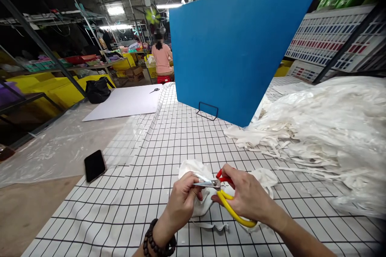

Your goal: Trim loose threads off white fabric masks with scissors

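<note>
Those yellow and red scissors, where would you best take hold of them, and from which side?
By the handles, coming from the right. The scissors point their steel blades left into the white cloth pinched by the left hand, so that end is sharp and crowded. The yellow handle and red handle face right, where the right hand grips them.

Toward 12 o'clock from the left hand (182, 202) and right hand (250, 196), the gridded bench (169, 144) lies open up to an upright blue board (238, 48), which walls off that side. A heap of white strips (325, 136) fills 1 to 3 o'clock, near the right hand. At 9 o'clock a black phone (94, 165) lies flat, well apart; 7 to 8 o'clock is open grid.
</note>
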Demonstrator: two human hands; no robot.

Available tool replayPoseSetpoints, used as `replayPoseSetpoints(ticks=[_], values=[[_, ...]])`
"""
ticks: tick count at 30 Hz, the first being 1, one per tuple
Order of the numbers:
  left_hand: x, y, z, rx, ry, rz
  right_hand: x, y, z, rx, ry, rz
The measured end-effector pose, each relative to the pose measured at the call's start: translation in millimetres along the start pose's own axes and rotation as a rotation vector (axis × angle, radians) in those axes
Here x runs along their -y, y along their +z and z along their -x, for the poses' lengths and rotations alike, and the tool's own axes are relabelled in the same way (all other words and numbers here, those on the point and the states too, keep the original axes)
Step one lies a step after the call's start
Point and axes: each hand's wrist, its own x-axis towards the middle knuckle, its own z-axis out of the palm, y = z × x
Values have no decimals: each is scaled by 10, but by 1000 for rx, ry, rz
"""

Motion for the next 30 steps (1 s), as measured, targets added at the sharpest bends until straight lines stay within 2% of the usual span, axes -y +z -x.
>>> replayPoseSetpoints(ticks=[12, 30], values=[[17, -4, -1, 59, -50, 41, -72, 37, 38, 34, 0, 72], [75, 13, 59, 114, -136, 218, -121, 144, 68, -13, -37, 48]])
